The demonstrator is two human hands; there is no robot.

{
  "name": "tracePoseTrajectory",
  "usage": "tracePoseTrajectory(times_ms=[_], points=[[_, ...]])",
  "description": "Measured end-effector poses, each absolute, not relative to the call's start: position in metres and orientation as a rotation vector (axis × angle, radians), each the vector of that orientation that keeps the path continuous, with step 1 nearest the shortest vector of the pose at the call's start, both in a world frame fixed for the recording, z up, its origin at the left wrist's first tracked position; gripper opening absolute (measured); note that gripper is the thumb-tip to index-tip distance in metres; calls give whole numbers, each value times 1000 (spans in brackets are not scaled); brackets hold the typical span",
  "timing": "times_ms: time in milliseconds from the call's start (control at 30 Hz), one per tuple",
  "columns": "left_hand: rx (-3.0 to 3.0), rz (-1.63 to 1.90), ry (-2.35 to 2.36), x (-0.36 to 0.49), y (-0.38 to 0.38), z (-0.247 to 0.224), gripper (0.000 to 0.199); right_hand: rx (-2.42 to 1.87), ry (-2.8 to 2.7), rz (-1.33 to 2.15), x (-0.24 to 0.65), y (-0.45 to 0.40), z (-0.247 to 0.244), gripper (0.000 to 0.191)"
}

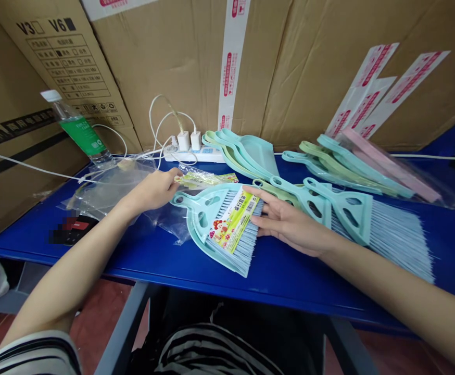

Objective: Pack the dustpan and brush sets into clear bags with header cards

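A light-blue dustpan (196,221) with a matching brush lies at the front middle of the blue table, its handles pointing left. Across the bristles runs a green and yellow label card (235,221). My right hand (280,219) grips the bristle side and the card's upper edge, thumb and fingers on either side. Up and to the left, my left hand (161,188) is closed, its fingertips pinched at the left end of a pile of printed label cards (207,179) in clear plastic. Whatever is between those fingertips is too small to make out.
More brushes (399,234) lie on the right, with dustpans (256,153) behind and bagged pieces (391,166) at the back right. Clear plastic bags (110,187), a bottle (81,133), a dark device (81,226) and a power strip (207,154) with cables occupy the left and back.
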State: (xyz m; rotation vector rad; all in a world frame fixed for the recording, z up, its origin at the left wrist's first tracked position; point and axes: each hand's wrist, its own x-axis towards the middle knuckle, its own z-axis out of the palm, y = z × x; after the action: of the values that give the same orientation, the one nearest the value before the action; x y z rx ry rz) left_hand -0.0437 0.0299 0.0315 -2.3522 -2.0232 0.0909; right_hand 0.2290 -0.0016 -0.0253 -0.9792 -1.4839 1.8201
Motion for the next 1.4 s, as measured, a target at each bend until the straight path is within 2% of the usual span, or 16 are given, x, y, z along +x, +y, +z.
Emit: tracePoseTrajectory(times_ms=[100, 200, 300, 400, 500, 667, 900, 1200, 1400], points=[[-2307, 160, -2015, -44, 29, 30, 45, -1011, -1447, 1850, 228, -3, -23, 79], [-2257, 197, -1972, -45, 28, 30, 43, -1016, -1405, 1858, 226, -3, -22, 64], [-2247, 44, -1784, -45, 24, 30, 36, -1015, -1410, 1816, 225, -2, -24, 54], [-2457, -106, -1588, -40, 15, 32, 36, -1031, -1432, 1775, 226, -2, -27, 55], [-2742, -56, -1519, -32, 2, 31, 37, -1009, -1458, 1751, 227, -1, -29, 57], [-2800, -29, -1484, -23, -5, 24, 23, -1026, -1463, 1729, 226, -2, -29, 59], [-3144, -470, -1483, -24, -3, 24, 16, -1068, -1335, 1699, 222, -3, -27, 55], [-3536, -897, -1635, -18, 1, 13, 21, -999, -1374, 1688, 223, -2, -31, 60], [-3545, -1002, -1665, -13, -2, 16, 26, -974, -1406, 1673, 224, -3, -29, 61]])
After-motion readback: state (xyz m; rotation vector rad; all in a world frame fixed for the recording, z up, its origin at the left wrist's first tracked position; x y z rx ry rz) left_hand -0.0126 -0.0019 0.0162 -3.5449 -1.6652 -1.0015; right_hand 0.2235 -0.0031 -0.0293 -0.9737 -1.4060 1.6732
